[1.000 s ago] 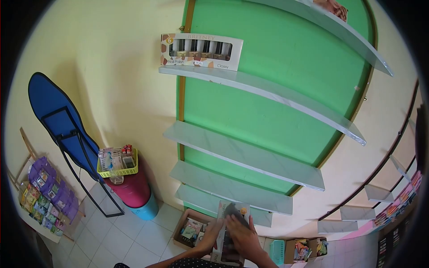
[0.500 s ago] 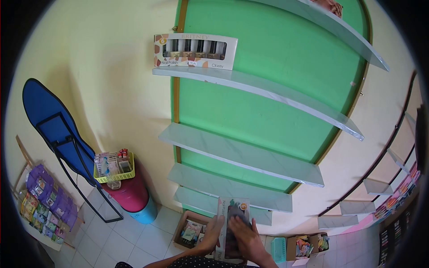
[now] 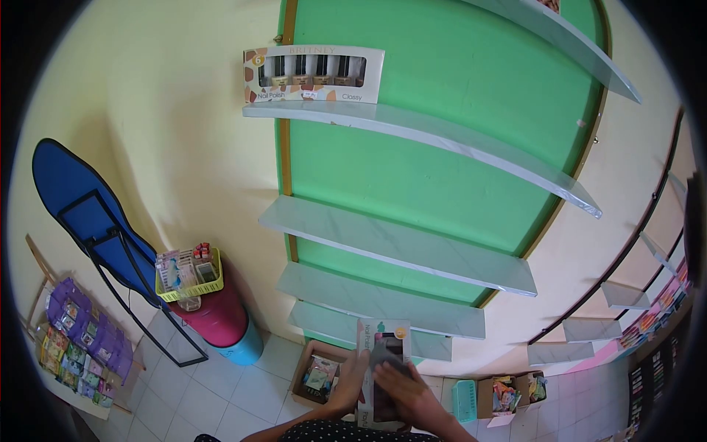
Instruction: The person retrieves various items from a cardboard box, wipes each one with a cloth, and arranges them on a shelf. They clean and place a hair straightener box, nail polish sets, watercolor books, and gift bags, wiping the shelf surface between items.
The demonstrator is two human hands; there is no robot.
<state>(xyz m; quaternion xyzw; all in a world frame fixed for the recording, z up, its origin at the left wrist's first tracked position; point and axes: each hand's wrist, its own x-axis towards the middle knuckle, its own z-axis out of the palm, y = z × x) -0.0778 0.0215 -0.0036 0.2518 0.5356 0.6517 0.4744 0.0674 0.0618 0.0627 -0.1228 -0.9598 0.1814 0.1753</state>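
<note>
A nail polish box with a windowed front is held upright close to my body, low in the head view. My left hand is closed around the box's left edge. Against its front my right hand presses a dark grey cloth, which covers part of the window. A second nail polish box, marked "Classy", stands at the left end of an upper shelf. The lower part of the box in my hands is partly hidden by my right hand.
Further marble-look shelves run across the green wall panel. On the floor are a cardboard box of goods, a turquoise basket and more open cartons. At left, a yellow basket tops a pink-and-blue bin, beside a folded ironing board.
The head view has shifted slightly. My right hand and the cloth have changed position a little on the box front, while my left hand keeps its hold.
</note>
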